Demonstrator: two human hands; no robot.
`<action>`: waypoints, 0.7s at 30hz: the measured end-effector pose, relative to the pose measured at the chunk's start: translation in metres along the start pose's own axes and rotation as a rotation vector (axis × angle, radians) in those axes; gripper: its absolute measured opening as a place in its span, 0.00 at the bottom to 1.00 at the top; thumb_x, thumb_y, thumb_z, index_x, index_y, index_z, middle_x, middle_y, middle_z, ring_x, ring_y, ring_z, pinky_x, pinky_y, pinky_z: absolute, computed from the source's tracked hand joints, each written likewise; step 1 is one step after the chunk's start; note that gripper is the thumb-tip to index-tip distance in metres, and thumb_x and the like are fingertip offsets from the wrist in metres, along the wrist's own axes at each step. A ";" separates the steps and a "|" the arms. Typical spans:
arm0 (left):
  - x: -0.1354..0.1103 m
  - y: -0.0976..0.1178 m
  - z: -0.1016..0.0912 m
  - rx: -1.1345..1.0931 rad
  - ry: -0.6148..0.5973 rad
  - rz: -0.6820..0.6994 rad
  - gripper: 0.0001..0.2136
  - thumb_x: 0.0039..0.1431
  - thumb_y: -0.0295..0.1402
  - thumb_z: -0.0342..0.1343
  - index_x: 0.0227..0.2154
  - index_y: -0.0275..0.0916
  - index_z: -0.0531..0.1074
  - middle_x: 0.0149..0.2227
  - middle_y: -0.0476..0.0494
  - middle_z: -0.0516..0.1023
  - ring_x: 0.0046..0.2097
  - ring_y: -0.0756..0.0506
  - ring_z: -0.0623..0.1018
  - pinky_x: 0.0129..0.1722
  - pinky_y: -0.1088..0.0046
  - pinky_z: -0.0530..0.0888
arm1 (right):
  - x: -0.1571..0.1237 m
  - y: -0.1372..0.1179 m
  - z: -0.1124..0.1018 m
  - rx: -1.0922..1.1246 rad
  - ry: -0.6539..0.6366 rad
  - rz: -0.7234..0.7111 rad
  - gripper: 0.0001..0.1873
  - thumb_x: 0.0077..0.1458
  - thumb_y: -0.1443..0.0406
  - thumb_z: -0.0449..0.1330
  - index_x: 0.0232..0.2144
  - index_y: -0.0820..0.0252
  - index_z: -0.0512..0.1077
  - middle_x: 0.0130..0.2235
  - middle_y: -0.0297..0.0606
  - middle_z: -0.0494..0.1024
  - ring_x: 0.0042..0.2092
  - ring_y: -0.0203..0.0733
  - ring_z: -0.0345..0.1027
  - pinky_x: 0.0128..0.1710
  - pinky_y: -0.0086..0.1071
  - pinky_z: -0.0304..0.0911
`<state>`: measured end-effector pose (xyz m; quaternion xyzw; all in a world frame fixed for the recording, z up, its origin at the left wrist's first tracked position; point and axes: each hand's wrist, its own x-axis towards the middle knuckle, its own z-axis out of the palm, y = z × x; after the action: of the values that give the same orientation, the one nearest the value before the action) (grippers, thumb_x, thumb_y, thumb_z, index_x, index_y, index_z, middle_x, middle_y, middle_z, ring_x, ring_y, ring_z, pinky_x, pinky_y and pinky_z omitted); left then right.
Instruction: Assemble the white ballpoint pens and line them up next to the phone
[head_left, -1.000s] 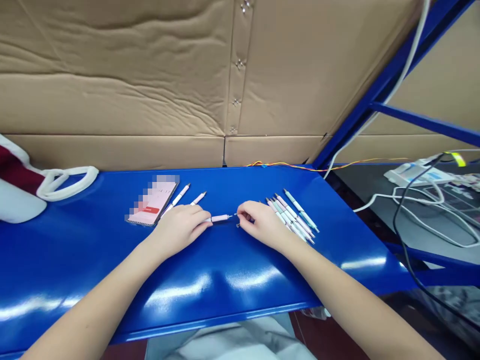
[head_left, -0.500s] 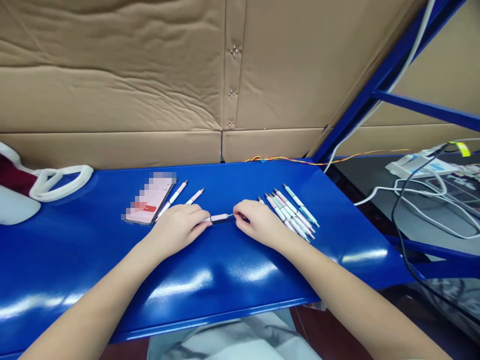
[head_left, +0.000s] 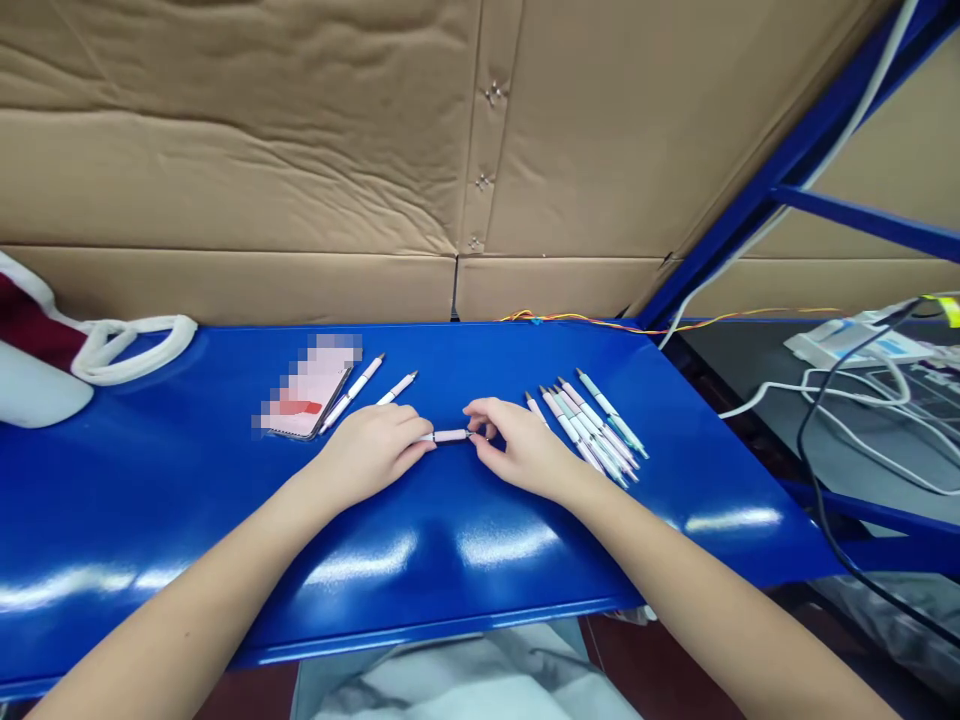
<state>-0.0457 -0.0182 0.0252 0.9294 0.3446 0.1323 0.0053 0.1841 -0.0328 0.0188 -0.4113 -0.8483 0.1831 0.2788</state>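
Observation:
A pink and white pen (head_left: 451, 436) lies nearly level above the blue table, its dark tip toward the right. My left hand (head_left: 379, 445) is closed around its rear half, which the fingers hide. At the tip, my right hand (head_left: 517, 440) has its thumb and a curled finger against the pen's end, with the index finger lifted a little off. Behind the left hand lie a pink and white pen (head_left: 358, 388) and another pen (head_left: 399, 387), partly covered. Right of my right hand lies a group of several pink, white and mint pens (head_left: 592, 425).
A phone (head_left: 319, 390) with a pink screen, partly pixelated, lies at the left on the blue table (head_left: 187, 480). A white handle (head_left: 142, 350) and pale rounded object (head_left: 37, 385) stand farther left. Cables (head_left: 855, 390) trail over a grey surface at right. Cardboard (head_left: 300, 150) walls the back.
The right index finger has lifted and the pinch has loosened. The bare metal end seen at the pen's front now shows as a dark tip. The view has shifted slightly left.

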 end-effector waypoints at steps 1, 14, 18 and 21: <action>0.000 0.000 0.000 -0.005 -0.004 -0.007 0.13 0.64 0.38 0.44 0.37 0.39 0.72 0.34 0.44 0.76 0.38 0.45 0.75 0.37 0.70 0.70 | 0.000 0.000 -0.001 0.020 -0.002 0.012 0.18 0.53 0.72 0.53 0.48 0.61 0.63 0.40 0.40 0.75 0.36 0.37 0.68 0.40 0.32 0.64; -0.003 -0.006 0.000 -0.038 -0.013 -0.052 0.12 0.63 0.39 0.46 0.38 0.40 0.72 0.36 0.45 0.77 0.39 0.45 0.76 0.40 0.69 0.70 | -0.002 0.013 -0.021 -0.195 -0.207 -0.014 0.07 0.55 0.70 0.54 0.33 0.61 0.72 0.36 0.40 0.72 0.40 0.41 0.65 0.42 0.36 0.60; -0.002 -0.006 0.000 -0.046 -0.022 -0.051 0.12 0.63 0.39 0.47 0.38 0.40 0.73 0.36 0.45 0.77 0.39 0.45 0.76 0.40 0.69 0.70 | 0.000 0.010 -0.016 -0.121 -0.158 0.028 0.05 0.54 0.71 0.54 0.32 0.61 0.69 0.34 0.38 0.73 0.37 0.39 0.66 0.40 0.33 0.60; -0.002 -0.005 0.000 -0.041 -0.025 -0.037 0.12 0.63 0.39 0.47 0.38 0.40 0.72 0.35 0.45 0.76 0.39 0.45 0.75 0.40 0.69 0.69 | 0.001 0.008 -0.014 -0.068 -0.114 0.048 0.05 0.53 0.72 0.54 0.32 0.62 0.69 0.33 0.37 0.73 0.34 0.38 0.66 0.37 0.31 0.61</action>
<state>-0.0501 -0.0155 0.0246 0.9240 0.3590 0.1275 0.0313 0.1967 -0.0257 0.0254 -0.4294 -0.8585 0.1839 0.2115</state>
